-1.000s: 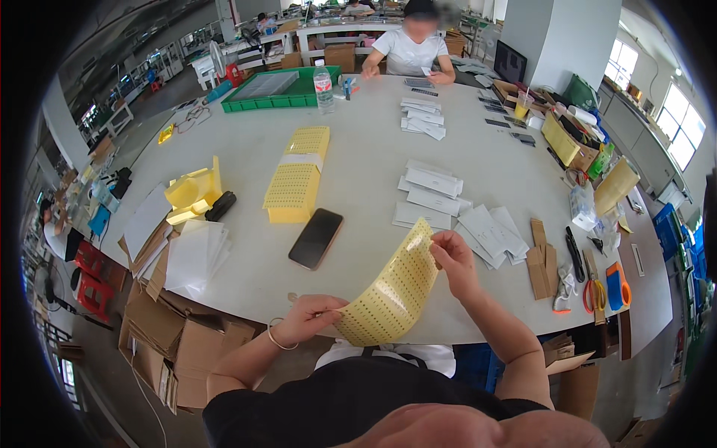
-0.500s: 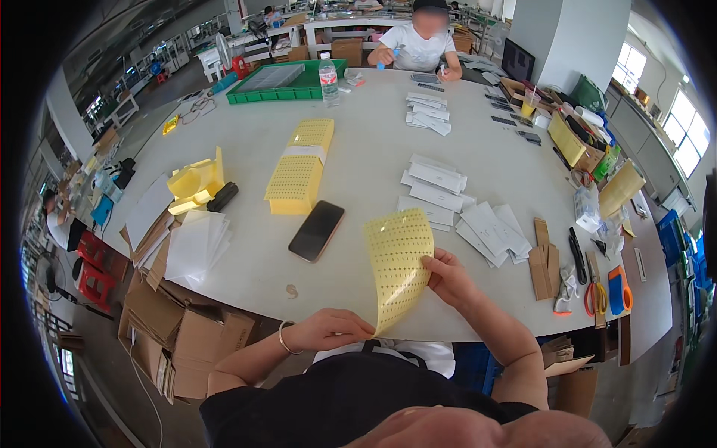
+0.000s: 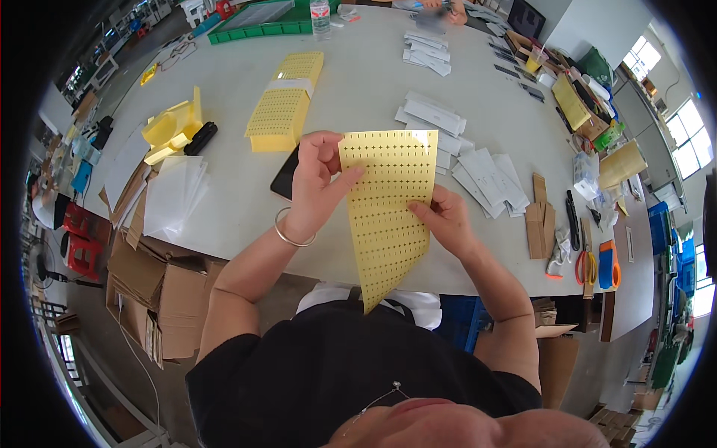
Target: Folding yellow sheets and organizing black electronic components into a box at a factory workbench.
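Left hand [image 3: 317, 179] half-hiding black phone [image 3: 286, 176].

I am now holding the yellow perforated sheet [image 3: 388, 216] up flat over the table [image 3: 358, 97] edge, facing me, where a second ago it was bowing sideways. My left hand [image 3: 317, 179] has risen from the table edge to pinch its top corner; my right hand [image 3: 441, 216] is gripping its side.

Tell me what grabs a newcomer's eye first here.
The yellow perforated sheet, held up at the centre over the table's near edge: the left hand grips its top left corner, the right hand its right edge. Behind it on the white table lie a stack of yellow sheets and, to the right, fanned white packets.
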